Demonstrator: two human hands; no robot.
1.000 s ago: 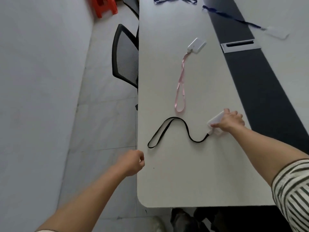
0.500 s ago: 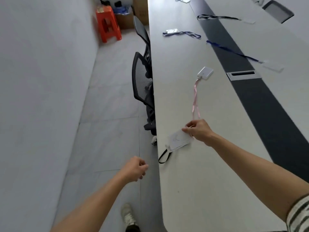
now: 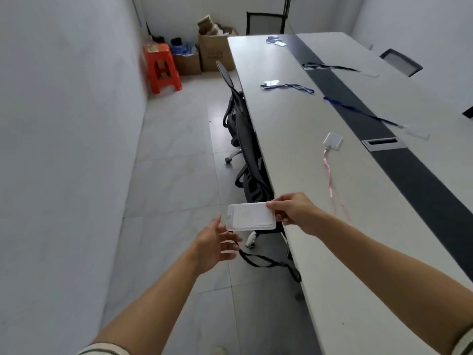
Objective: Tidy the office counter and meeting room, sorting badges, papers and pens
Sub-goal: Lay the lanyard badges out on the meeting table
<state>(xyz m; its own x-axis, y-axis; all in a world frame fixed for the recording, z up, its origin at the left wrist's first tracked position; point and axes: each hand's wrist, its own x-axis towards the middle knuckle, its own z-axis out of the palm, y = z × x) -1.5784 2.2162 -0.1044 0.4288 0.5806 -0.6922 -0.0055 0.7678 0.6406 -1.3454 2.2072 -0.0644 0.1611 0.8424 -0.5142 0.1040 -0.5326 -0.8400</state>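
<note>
My right hand (image 3: pixel 294 212) pinches the right end of a white badge holder (image 3: pixel 249 217), held in the air off the table's left edge. Its black lanyard (image 3: pixel 268 262) hangs below in a loop. My left hand (image 3: pixel 217 240) is just under and left of the badge, fingers spread and loose, holding nothing. On the long white table (image 3: pixel 294 149) lies a white badge with a pink lanyard (image 3: pixel 332 142). Farther back lie several badges with blue lanyards (image 3: pixel 286 86).
Black office chairs (image 3: pixel 245 139) are tucked against the table's left side. A dark strip with a metal cable slot (image 3: pixel 382 144) runs down the table's middle. An orange stool (image 3: pixel 161 67) and cardboard boxes (image 3: pixel 215 51) stand in the far corner. A grey wall lines the left.
My right hand has lifted the badge off the table and carried it left, past the edge. My left hand has opened and risen toward it. The view has tilted up the room.
</note>
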